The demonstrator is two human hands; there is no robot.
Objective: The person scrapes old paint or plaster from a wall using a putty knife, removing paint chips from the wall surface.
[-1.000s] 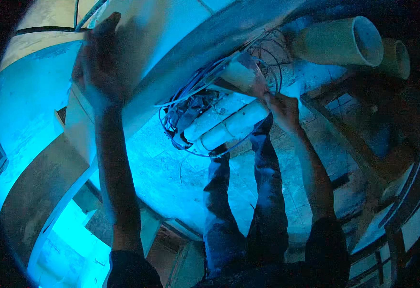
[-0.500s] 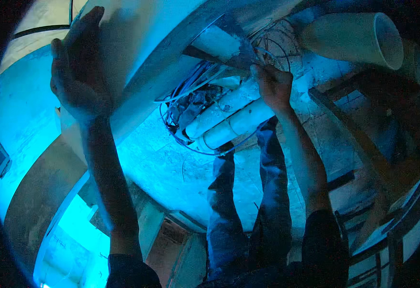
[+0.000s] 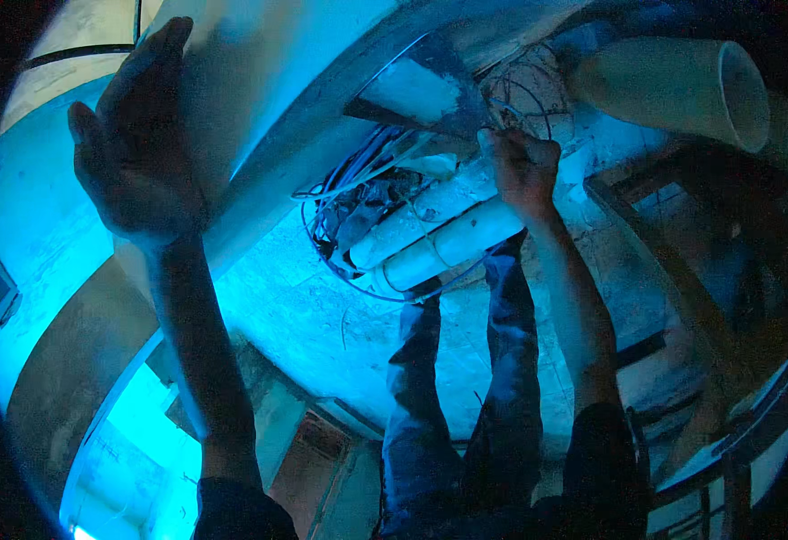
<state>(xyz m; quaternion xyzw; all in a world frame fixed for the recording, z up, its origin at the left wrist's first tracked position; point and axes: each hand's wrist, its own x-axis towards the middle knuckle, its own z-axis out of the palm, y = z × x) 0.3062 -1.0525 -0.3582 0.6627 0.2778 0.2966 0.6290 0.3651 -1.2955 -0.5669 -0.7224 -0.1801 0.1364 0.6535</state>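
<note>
The left hand (image 3: 137, 144) is raised beside the pale wall (image 3: 259, 72), fingers extended and thumb spread wide; whether it touches the wall I cannot tell. Lower and to the right, the right hand (image 3: 522, 166) is closed around the near end of a flat plate (image 3: 416, 90) that bears a pale patch and lies close to the wall's lower edge. Beneath are two pale pipes (image 3: 452, 238) side by side, with tangled cables (image 3: 371, 166) next to them. Beyond, a large tub (image 3: 664, 85) shows its round mouth, the inside too dim to read; a second tub (image 3: 785, 135) sits partly hidden behind it
</note>
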